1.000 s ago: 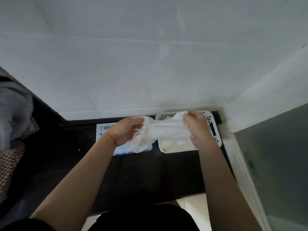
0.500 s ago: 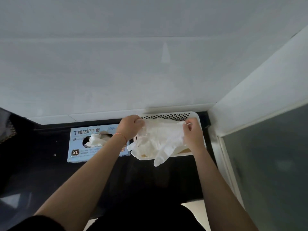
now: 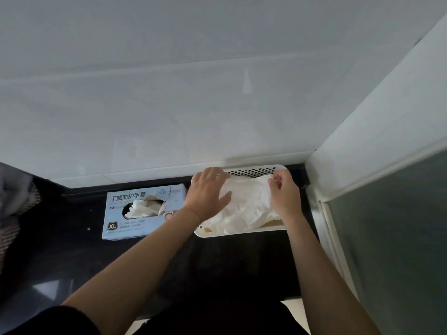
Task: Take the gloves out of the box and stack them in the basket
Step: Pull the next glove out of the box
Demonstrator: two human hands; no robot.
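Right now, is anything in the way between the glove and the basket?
Nothing visible is. The white glove already lies over the white basket, on top of the gloves inside. The left hand rests flat on it, and the right hand pinches its far edge.

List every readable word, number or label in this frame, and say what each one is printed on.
"丁腈防护手套": large dark print along the top face of the glove box, above its opening.
"XL": white letters in a dark badge at the box's near left corner.
Small lines beside the badge and a logo at the box's far right: too small and blurred to read.
The basket, gloves, wall and counter show no text.
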